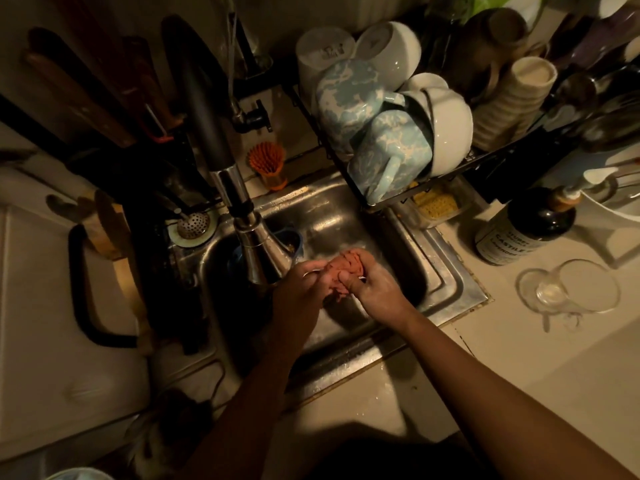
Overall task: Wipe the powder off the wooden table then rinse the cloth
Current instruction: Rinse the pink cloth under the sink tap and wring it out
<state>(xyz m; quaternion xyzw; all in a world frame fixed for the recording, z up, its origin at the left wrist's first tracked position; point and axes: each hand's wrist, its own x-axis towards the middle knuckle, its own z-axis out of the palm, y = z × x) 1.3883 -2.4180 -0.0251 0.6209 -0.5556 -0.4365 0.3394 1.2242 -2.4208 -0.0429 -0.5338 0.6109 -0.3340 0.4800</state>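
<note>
Where the sink (445,271) sits, left hand (300,289) and right hand (377,289) fingers (349,278) clutch the cloth (348,262).

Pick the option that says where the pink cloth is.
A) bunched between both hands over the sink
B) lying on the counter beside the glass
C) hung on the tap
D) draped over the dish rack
A: the left hand and right hand grip the bunched cloth above the sink.

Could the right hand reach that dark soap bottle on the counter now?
Probably yes: nothing stands between the right hand and the soap bottle, but it grips the cloth and must let go.
</note>
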